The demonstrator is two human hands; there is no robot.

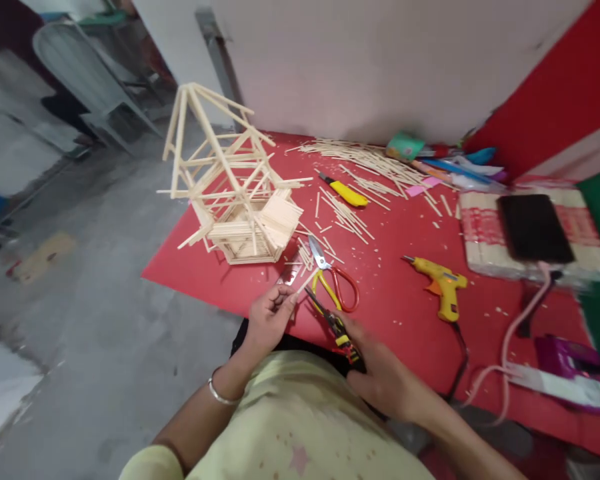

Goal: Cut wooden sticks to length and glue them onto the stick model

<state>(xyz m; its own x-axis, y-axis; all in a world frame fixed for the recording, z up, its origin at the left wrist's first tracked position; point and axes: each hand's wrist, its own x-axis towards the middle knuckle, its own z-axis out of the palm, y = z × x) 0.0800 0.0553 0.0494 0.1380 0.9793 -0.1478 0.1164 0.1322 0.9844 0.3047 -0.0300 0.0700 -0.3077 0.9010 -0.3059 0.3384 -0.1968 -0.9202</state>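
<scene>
My left hand [271, 315] pinches a thin wooden stick [307, 281] between thumb and fingers, slanting up to the right. In my right hand [380, 373] is a pair of pliers [339, 328] with black and yellow handles, its narrow jaws close to the stick. Whether the jaws touch the stick I cannot tell. Just beyond lie scissors [336, 285] with one red and one yellow handle. A house-like frame of glued sticks [240, 200] with a pointed, open roof stands at the table's left corner.
Loose sticks [365, 163] and short offcuts lie scattered across the red tabletop [380, 293]. A yellow utility knife [347, 192] rests among them. To the right are a yellow glue gun [443, 283], packs of sticks [485, 233], a black phone [535, 228] and a pink cable [510, 343].
</scene>
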